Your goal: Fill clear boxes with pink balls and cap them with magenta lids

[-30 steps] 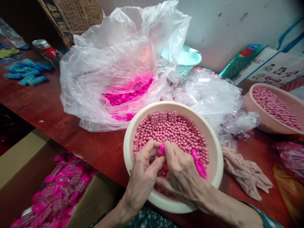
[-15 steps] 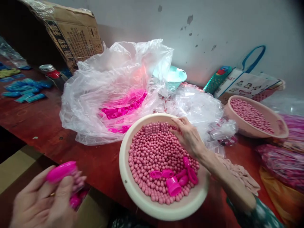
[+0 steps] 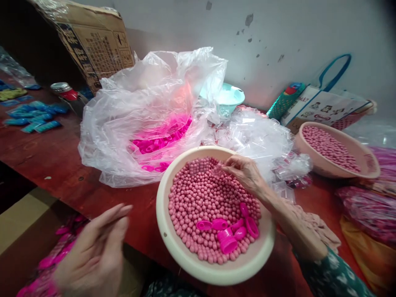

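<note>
My left hand [image 3: 93, 247], slightly blurred, is at the lower left over an open cardboard box, fingers stretched out and holding nothing. Inside that box lie several bright pink plastic pieces with bead-filled parts [image 3: 52, 260]. My right hand [image 3: 243, 171] is over the back right of a cream bowl [image 3: 165, 235], its fingers pinched on a clear plastic tube [image 3: 219, 168] at the bead surface. Pink beads [image 3: 198, 198] fill the bowl. Loose magenta caps [image 3: 227, 241] rest on them near the front right. Another clear bead-filled container [image 3: 199, 166] lies by the bowl's back rim.
Behind the bowl, a clear plastic bag [image 3: 105, 123] holds magenta caps. A pile of clear plastic pieces [image 3: 256, 132] lies to its right. A pink basket [image 3: 365, 161] of beads stands at the right. Blue packets [image 3: 37, 115] and a cardboard carton [image 3: 99, 45] are at the left.
My left hand has let go of the magenta-capped, bead-filled piece and moved right, fingers outstretched. My right hand has closed on a clear tube at the beads.
</note>
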A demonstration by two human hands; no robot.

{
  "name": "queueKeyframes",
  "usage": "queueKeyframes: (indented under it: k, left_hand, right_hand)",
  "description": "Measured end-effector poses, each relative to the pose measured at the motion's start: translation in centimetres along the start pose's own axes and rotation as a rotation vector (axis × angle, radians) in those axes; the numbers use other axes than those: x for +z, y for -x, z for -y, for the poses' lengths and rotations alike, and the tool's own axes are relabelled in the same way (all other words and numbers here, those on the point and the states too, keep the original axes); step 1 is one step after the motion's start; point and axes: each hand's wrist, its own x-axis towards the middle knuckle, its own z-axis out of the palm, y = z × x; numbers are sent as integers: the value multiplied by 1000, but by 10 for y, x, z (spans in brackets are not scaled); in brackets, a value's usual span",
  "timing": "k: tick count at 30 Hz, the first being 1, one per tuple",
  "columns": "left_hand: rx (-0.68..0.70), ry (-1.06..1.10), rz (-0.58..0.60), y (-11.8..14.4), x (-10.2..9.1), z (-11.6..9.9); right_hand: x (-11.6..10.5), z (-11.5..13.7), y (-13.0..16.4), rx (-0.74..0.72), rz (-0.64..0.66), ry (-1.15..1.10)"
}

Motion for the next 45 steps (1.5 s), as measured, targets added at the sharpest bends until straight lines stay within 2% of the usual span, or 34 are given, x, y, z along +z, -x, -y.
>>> queueKeyframes:
  k: [1,3,6,10,12,15,18,21,25,28,30,34,37,41,43,45]
  left_hand:
    - [17,-12,59,3,16,-15]
    - [-2,53,350,7,45,-37]
    - [-23,153,667,9,77,-53]
    - [-257,322,951,7,94,-54]
    - [-372,435,1017,6,95,-52]
    - [-450,535,1022,7,92,-48]
    - [-476,542,1017,8,88,-46]
    - [-501,489,1003,10,86,-45]
    - [-508,457,1038,11,85,-45]
    - [-505,464,1093,11,85,-45]
    - [-506,456,1092,11,85,-45]
    - [-517,409,1020,12,85,-47]
    - [-491,395,1047,13,85,-47]
    - [-477,376,1004,13,86,-45]
    - [-464,385,957,12,87,-42]
    - [-448,413,916,12,88,-40]
  right_hand:
    - [-2,5,6,21,37,-60]
    - [-3,17,19,48,118,-166]
    - [1,32,37,92,218,-333]
    - [7,39,53,138,312,-521]
    - [8,39,56,119,339,-530]
    - [8,37,56,60,356,-482]
    - [6,38,56,-10,374,-446]
    - [3,40,57,-60,478,-439]
    - [-2,41,61,-40,622,-358]
    - [-3,39,63,-2,677,-316]
    - [-1,36,64,45,684,-365]
    - [5,33,67,72,644,-480]
    - [8,34,67,58,645,-499]
    - [6,29,67,163,620,-539]
    - [3,23,68,208,493,-489]
    - [0,17,69,171,263,-288]
